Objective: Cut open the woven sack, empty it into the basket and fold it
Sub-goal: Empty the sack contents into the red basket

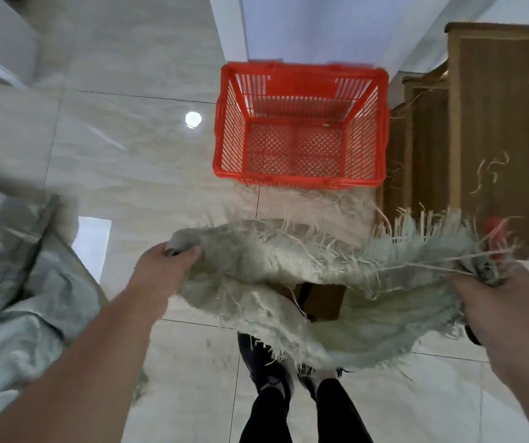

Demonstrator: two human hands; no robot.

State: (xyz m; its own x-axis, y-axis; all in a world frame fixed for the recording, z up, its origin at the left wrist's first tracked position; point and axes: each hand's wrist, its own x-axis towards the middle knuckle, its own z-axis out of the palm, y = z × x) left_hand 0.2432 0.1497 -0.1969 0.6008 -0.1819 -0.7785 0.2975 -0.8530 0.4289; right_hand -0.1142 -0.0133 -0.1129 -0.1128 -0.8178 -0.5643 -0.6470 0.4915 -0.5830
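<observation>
I hold a pale, frayed woven sack (336, 282) stretched between both hands above the floor. My left hand (167, 266) is shut on its left corner. My right hand (493, 302) is shut on its right end, where loose threads and a bit of red stick out. The sack sags in the middle, its cut edge ragged with fibres. Beyond it stands a red plastic basket (225, 123) on the floor, with only a few stray fibres on its mesh bottom. A brown box (324, 302) shows under the sagging sack.
Stacked brown cardboard pieces (493, 123) lean at the right of the basket. More pale sacks (23, 298) pile up at the left. My feet in dark shoes (269, 372) stand below the sack on the glossy tiled floor (129, 155). A white wall corner (304, 27) rises behind the basket.
</observation>
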